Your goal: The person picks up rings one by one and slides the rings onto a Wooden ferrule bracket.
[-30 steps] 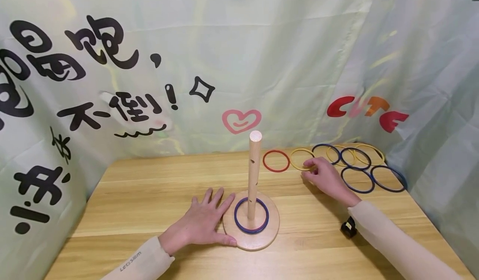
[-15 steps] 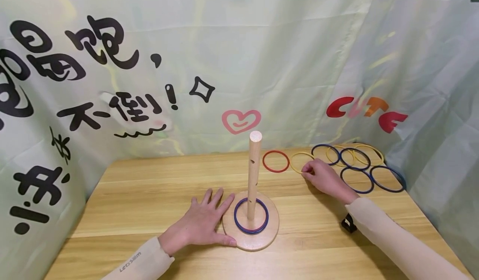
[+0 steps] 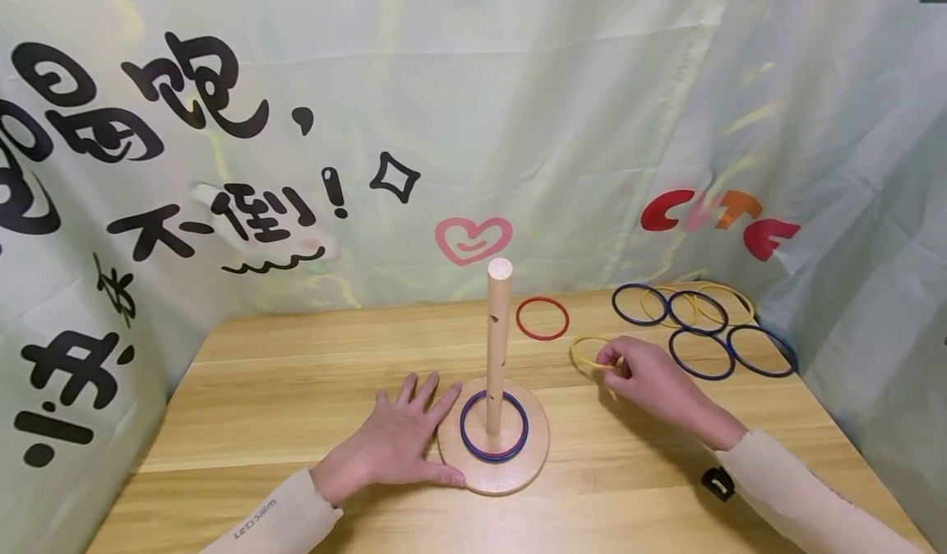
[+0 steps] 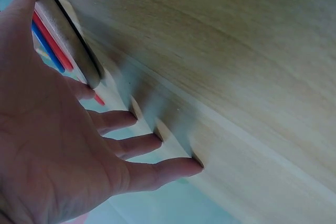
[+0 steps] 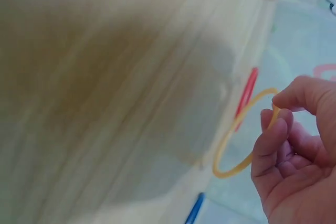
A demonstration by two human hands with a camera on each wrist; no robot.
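Observation:
My right hand (image 3: pixel 651 381) pinches a yellow ring (image 5: pixel 224 153) between thumb and fingers, and the right wrist view shows the ring tilted off the table. Spread out flat, my left hand (image 3: pixel 403 435) rests at the left edge of a round wooden base (image 3: pixel 510 478), its thumb and a finger along the rim. From that base rises an upright wooden peg (image 3: pixel 497 332) with small notches. Blue rings (image 3: pixel 464 435) lie around the foot of the peg, with a red one (image 4: pixel 52 40) showing beneath in the left wrist view.
A red ring (image 3: pixel 543 318) lies flat behind the peg to the right. Several blue rings (image 3: pixel 703 355) and yellow rings (image 3: pixel 743 299) overlap at the table's back right corner. A printed curtain (image 3: pixel 385 85) hangs along the back and sides of the wooden table (image 3: pixel 296 373).
My right hand has taken the yellow ring from its place beside the red ring, lifted it and drawn it toward me. The left hand keeps its place on the base.

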